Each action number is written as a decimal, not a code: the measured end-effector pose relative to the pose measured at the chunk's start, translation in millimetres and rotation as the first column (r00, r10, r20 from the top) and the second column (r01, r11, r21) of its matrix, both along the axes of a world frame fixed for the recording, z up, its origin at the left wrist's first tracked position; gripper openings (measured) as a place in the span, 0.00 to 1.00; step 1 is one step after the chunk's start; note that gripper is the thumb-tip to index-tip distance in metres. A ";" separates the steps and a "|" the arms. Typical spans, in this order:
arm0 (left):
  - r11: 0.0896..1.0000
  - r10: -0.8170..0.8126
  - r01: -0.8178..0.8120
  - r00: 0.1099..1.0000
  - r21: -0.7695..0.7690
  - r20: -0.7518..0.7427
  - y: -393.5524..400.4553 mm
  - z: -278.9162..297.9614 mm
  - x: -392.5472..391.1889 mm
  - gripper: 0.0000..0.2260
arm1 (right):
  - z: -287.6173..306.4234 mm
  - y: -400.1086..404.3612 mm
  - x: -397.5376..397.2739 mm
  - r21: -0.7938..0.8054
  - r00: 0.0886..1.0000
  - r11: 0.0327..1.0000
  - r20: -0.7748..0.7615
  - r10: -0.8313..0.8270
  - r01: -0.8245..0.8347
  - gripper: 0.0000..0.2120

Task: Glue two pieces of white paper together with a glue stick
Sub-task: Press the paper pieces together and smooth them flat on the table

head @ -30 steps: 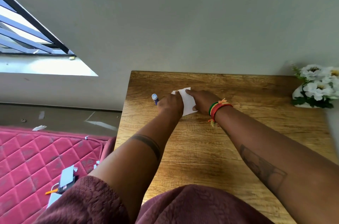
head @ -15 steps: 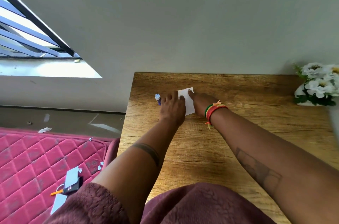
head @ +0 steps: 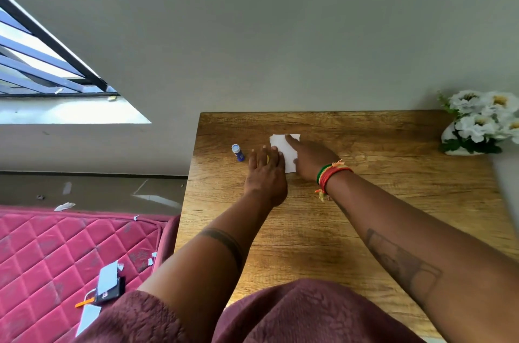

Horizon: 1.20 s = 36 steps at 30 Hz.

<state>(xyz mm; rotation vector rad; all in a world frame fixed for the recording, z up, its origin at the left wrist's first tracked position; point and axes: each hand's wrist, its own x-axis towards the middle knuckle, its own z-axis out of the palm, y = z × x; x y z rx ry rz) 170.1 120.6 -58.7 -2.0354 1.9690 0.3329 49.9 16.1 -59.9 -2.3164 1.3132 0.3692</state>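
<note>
A small white paper (head: 286,150) lies flat on the wooden table (head: 365,202) near its far left part. My left hand (head: 265,174) rests palm down with its fingers spread on the paper's left edge. My right hand (head: 309,157) presses flat on the paper's right side, the index finger reaching to the far edge. Both hands hide part of the sheet, so I cannot tell whether one or two pieces lie there. A blue glue stick (head: 238,152) with a pale cap stands on the table just left of my left hand, untouched.
A white vase of white flowers (head: 480,126) stands at the table's far right corner. A grey wall runs along the table's back edge. To the left, below the table, a pink quilted mattress (head: 56,252) holds paper scraps and small tools.
My left hand has flattened and slid toward me, uncovering more of the paper's far left corner. My right index finger has stretched to the far edge. The glue stick has stayed put.
</note>
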 end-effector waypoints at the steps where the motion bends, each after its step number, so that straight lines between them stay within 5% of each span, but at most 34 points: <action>1: 1.000 0.003 -0.003 1.000 0.007 0.004 -1.0 0.6 -0.5 0.32 | -2.0 1.1 1.2 0.016 0.999 0.999 0.021 0.031 -0.031 0.36; 10: 0.999 0.002 -0.001 1.000 0.034 -0.017 -2.0 -1.8 8.4 0.35 | -0.7 -10.5 14.9 0.125 0.998 0.992 -0.048 0.036 -0.030 0.36; 14: 1.000 0.013 -0.012 1.000 0.024 -0.021 -1.7 -5.4 9.0 0.36 | -1.3 -10.5 22.9 -0.004 0.978 0.979 -0.048 0.205 -0.206 0.27; 19: 0.999 0.022 -0.020 0.999 0.043 -0.036 -5.6 -5.2 9.7 0.37 | 2.9 -3.7 37.5 -0.106 0.990 0.985 -0.069 0.127 -0.134 0.34; 25: 0.998 0.026 -0.022 0.997 0.062 -0.066 -9.9 2.7 12.5 0.34 | 26.7 -10.5 46.3 0.091 0.997 0.993 0.024 0.076 -0.078 0.10; 30: 0.998 0.038 -0.035 0.998 0.051 -0.055 -10.5 9.7 10.5 0.35 | 9.3 -2.4 6.5 0.041 0.998 0.999 -0.064 -0.012 0.015 0.35; 36: 0.997 0.036 -0.036 0.999 0.073 -0.004 -16.0 18.5 4.4 0.32 | 2.2 -2.1 9.3 0.049 0.999 0.998 -0.031 -0.042 0.043 0.38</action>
